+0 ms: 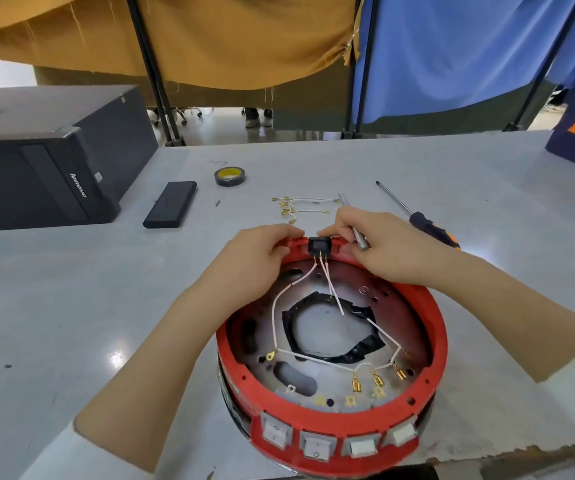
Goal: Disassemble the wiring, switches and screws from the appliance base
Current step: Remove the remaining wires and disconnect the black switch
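Hands (262,251) (376,244) clamped on red base rim (431,317) flanking black socket (320,244); right also gripping metal tool (360,240).

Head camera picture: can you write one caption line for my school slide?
Both hands, left hand and right hand, work at the black socket on the red appliance base.
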Motion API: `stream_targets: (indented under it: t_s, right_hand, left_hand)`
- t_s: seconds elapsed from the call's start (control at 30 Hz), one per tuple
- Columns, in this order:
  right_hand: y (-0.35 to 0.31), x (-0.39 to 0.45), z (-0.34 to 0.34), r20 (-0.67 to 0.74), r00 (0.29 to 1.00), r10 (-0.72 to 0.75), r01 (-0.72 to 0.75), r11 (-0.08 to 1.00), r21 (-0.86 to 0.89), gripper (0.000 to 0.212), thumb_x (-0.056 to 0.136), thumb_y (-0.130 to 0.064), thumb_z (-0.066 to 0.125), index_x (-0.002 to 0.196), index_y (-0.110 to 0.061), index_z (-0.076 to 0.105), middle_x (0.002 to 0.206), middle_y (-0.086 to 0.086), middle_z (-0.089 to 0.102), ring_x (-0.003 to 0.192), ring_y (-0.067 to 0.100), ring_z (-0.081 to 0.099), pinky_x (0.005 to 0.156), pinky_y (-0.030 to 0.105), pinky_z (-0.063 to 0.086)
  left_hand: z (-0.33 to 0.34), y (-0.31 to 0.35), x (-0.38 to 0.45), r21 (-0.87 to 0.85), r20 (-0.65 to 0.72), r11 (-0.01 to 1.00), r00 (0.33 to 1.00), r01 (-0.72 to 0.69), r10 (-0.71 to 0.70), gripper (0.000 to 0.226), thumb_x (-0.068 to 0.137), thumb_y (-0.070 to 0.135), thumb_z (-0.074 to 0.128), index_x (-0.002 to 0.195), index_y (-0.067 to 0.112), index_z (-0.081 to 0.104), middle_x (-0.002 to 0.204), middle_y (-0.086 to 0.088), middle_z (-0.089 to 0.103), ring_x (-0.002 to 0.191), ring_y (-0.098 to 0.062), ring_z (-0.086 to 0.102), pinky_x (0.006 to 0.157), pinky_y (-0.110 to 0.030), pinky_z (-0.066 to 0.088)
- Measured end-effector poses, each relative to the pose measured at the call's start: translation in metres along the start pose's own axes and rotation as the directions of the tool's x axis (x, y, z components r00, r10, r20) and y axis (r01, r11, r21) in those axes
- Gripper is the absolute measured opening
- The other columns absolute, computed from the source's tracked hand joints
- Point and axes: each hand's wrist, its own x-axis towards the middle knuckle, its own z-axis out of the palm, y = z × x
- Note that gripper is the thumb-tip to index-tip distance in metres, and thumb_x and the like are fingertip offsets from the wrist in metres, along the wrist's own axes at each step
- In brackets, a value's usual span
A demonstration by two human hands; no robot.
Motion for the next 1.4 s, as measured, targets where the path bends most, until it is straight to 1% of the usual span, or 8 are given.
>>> stream_targets:
  t_s: [0.17, 0.27, 0.37, 0.5, 0.6, 0.73, 0.97, 1.4]
  right_hand:
    - [0.007, -0.001, -0.002, -0.108, 0.990, 0.092, -0.099, 0.993, -0.062, 0.036, 0.085, -0.015, 0.062, 0.070, -0.029, 0.032, 0.103, -0.007, 0.067, 0.088, 0.023, 0.064, 0.080, 0.041, 0.051]
    - [0.006, 0.000, 0.003, -0.146, 0.988, 0.057, -0.061, 0.998, -0.027, 0.030, 0.090, -0.030, 0.060, 0.073, -0.027, 0.035, 0.103, -0.005, 0.068, 0.096, 0.020, 0.063, 0.085, 0.035, 0.048]
    - [-0.005, 0.003, 0.005, -0.211, 0.977, -0.029, 0.104, 0.929, 0.354, 0.042, 0.087, -0.061, 0.046, 0.082, -0.019, 0.045, 0.089, 0.003, 0.074, 0.088, 0.016, 0.069, 0.083, 0.036, 0.051]
    - [-0.010, 0.016, 0.004, -0.187, 0.982, -0.008, 0.151, 0.624, 0.767, 0.071, 0.084, -0.073, 0.022, 0.083, -0.014, 0.063, 0.055, 0.017, 0.064, 0.039, 0.027, 0.057, 0.042, 0.028, 0.048]
    - [-0.001, 0.028, 0.010, -0.180, 0.979, 0.099, 0.089, 0.583, 0.808, 0.080, 0.089, -0.069, 0.013, 0.078, -0.017, 0.073, 0.053, 0.012, 0.059, 0.034, 0.016, 0.045, 0.037, 0.019, 0.032]
    - [0.006, 0.031, 0.013, -0.213, 0.967, 0.141, 0.074, 0.644, 0.762, 0.057, 0.090, -0.057, 0.045, 0.057, -0.019, 0.070, 0.037, 0.000, 0.046, 0.031, 0.009, 0.033, 0.037, 0.019, 0.024]
    - [0.006, 0.032, 0.013, -0.159, 0.979, 0.125, 0.063, 0.560, 0.826, 0.034, 0.096, -0.022, 0.051, 0.065, -0.011, 0.050, 0.037, 0.002, 0.043, 0.031, 0.012, 0.026, 0.033, 0.019, 0.018]
    - [0.000, 0.023, 0.009, -0.219, 0.956, 0.198, 0.090, 0.512, 0.854, 0.041, 0.074, -0.032, 0.068, 0.058, -0.013, 0.035, 0.035, 0.002, 0.041, 0.027, 0.011, 0.029, 0.033, 0.009, 0.020]
  left_hand:
    - [0.005, -0.006, -0.011, -0.048, -0.106, 0.993, 0.988, 0.109, -0.113, 0.036, 0.098, 0.012, 0.048, 0.126, 0.030, 0.061, 0.122, 0.002, 0.065, 0.107, -0.021, 0.059, 0.080, -0.018, 0.038]
    - [0.009, -0.005, -0.016, 0.014, -0.107, 0.992, 0.987, 0.122, -0.120, 0.037, 0.099, 0.015, 0.044, 0.130, 0.031, 0.055, 0.128, 0.003, 0.060, 0.114, -0.017, 0.055, 0.084, -0.019, 0.035]
    - [0.002, -0.005, -0.009, 0.005, -0.002, 0.995, 0.995, 0.099, -0.099, 0.034, 0.097, 0.028, 0.048, 0.130, 0.033, 0.053, 0.126, 0.008, 0.060, 0.104, -0.008, 0.053, 0.082, -0.019, 0.033]
    - [0.000, -0.003, 0.009, -0.060, 0.123, 0.997, 0.992, 0.040, -0.032, 0.028, 0.098, 0.035, 0.046, 0.123, 0.031, 0.059, 0.122, 0.014, 0.060, 0.109, -0.004, 0.052, 0.085, -0.016, 0.032]
    - [0.007, -0.003, 0.018, -0.071, 0.147, 0.997, 0.989, -0.023, 0.033, 0.027, 0.101, 0.028, 0.042, 0.117, 0.031, 0.063, 0.115, 0.015, 0.063, 0.106, -0.003, 0.053, 0.080, -0.012, 0.033]
    - [0.009, -0.011, 0.020, -0.159, 0.160, 0.987, 0.986, -0.018, 0.044, 0.025, 0.101, 0.027, 0.042, 0.112, 0.033, 0.065, 0.106, 0.022, 0.064, 0.101, 0.001, 0.054, 0.079, 0.002, 0.032]
    - [0.010, -0.013, 0.015, -0.192, 0.131, 0.981, 0.991, -0.011, 0.037, 0.026, 0.100, 0.027, 0.044, 0.115, 0.038, 0.063, 0.109, 0.023, 0.065, 0.102, 0.006, 0.056, 0.089, -0.007, 0.038]
    - [0.012, -0.015, 0.013, -0.115, 0.073, 0.992, 0.996, -0.041, 0.050, 0.027, 0.096, 0.037, 0.042, 0.114, 0.046, 0.060, 0.101, 0.030, 0.065, 0.097, 0.009, 0.057, 0.084, -0.010, 0.042]
